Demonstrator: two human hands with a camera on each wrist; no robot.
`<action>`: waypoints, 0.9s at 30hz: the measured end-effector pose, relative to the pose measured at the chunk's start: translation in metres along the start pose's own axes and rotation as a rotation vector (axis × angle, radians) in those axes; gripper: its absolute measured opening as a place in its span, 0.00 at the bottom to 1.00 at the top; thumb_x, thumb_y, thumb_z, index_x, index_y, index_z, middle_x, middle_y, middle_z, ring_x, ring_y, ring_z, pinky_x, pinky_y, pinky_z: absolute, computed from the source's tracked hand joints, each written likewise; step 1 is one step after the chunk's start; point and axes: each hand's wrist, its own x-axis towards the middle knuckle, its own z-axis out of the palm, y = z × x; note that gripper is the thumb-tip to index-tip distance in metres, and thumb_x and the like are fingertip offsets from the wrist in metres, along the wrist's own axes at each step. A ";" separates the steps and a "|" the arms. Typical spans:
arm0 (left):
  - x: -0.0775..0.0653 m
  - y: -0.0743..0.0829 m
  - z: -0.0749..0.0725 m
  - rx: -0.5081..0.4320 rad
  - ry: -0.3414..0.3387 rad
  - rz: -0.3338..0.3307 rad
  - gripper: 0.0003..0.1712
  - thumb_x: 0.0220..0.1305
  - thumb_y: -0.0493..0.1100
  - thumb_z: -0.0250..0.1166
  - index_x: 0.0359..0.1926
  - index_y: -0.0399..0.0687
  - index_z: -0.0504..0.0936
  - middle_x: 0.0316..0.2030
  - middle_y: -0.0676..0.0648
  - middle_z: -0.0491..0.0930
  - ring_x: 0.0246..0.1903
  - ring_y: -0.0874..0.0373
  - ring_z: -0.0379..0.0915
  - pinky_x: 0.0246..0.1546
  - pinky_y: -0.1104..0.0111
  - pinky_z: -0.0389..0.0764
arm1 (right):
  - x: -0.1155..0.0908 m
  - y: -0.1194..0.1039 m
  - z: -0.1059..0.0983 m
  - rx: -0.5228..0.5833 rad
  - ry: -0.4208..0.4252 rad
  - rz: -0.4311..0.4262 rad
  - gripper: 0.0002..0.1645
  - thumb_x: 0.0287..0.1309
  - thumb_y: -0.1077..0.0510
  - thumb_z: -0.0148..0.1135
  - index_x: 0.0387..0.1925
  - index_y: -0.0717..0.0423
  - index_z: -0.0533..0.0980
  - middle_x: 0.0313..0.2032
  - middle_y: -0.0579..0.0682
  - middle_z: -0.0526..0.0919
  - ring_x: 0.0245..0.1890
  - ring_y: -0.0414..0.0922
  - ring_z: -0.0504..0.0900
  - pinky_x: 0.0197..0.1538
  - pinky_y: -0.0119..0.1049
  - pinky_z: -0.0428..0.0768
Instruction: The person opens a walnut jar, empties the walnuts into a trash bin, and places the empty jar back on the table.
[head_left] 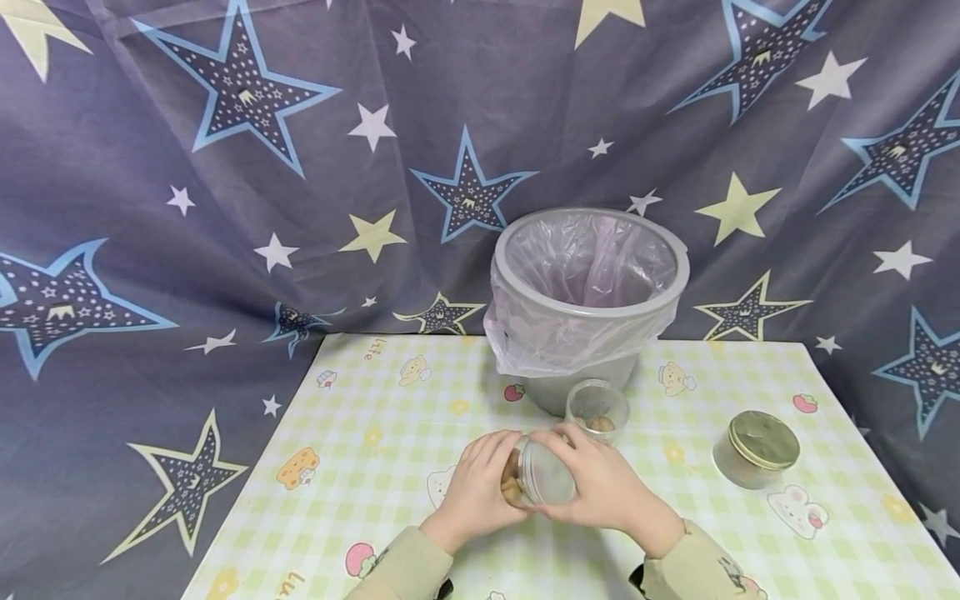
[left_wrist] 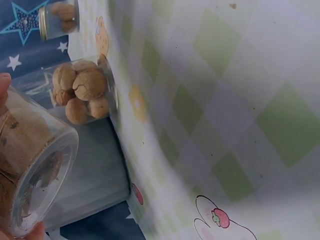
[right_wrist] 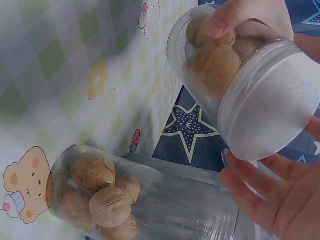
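Note:
A clear plastic jar of walnuts [right_wrist: 212,70] is held tilted above the table, its frosted white lid [head_left: 553,473] facing right. My left hand [head_left: 480,487] grips the jar's body, its thumb and fingers on opposite sides. On the lid's rim my right hand [head_left: 603,487] has its fingers spread round the edge. The lid sits on the jar's mouth. Just beyond the hands stands a second clear jar [head_left: 597,404] with no lid visible, several walnuts [right_wrist: 107,202] at its bottom. In the left wrist view the held jar's clear base [left_wrist: 47,180] faces the camera.
A grey bin [head_left: 585,392] with a pinkish plastic liner [head_left: 577,337] stands at the back, behind the second jar. To the right is a gold-lidded jar [head_left: 757,450] with brown contents. A green checked cloth [head_left: 390,483] covers the table; a starry curtain [head_left: 315,208] hangs behind.

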 end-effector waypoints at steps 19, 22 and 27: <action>-0.003 -0.005 0.000 -0.020 0.031 -0.034 0.53 0.30 0.57 0.79 0.59 0.39 0.70 0.52 0.45 0.76 0.53 0.51 0.73 0.56 0.55 0.74 | -0.009 0.007 -0.008 0.165 0.073 -0.016 0.49 0.29 0.52 0.80 0.57 0.54 0.66 0.52 0.55 0.67 0.29 0.39 0.75 0.30 0.29 0.78; -0.004 -0.006 0.000 -0.019 0.023 -0.048 0.53 0.30 0.57 0.80 0.59 0.40 0.70 0.53 0.46 0.76 0.53 0.51 0.73 0.57 0.56 0.74 | -0.013 0.010 -0.009 0.147 0.093 -0.025 0.51 0.26 0.52 0.81 0.55 0.56 0.64 0.52 0.56 0.67 0.35 0.43 0.77 0.35 0.34 0.82; -0.004 -0.005 -0.002 -0.041 -0.005 -0.094 0.54 0.30 0.56 0.80 0.60 0.43 0.69 0.54 0.46 0.75 0.55 0.52 0.72 0.59 0.56 0.72 | -0.019 0.016 -0.012 0.153 0.139 -0.030 0.50 0.22 0.54 0.81 0.50 0.59 0.63 0.51 0.56 0.68 0.44 0.46 0.76 0.44 0.37 0.81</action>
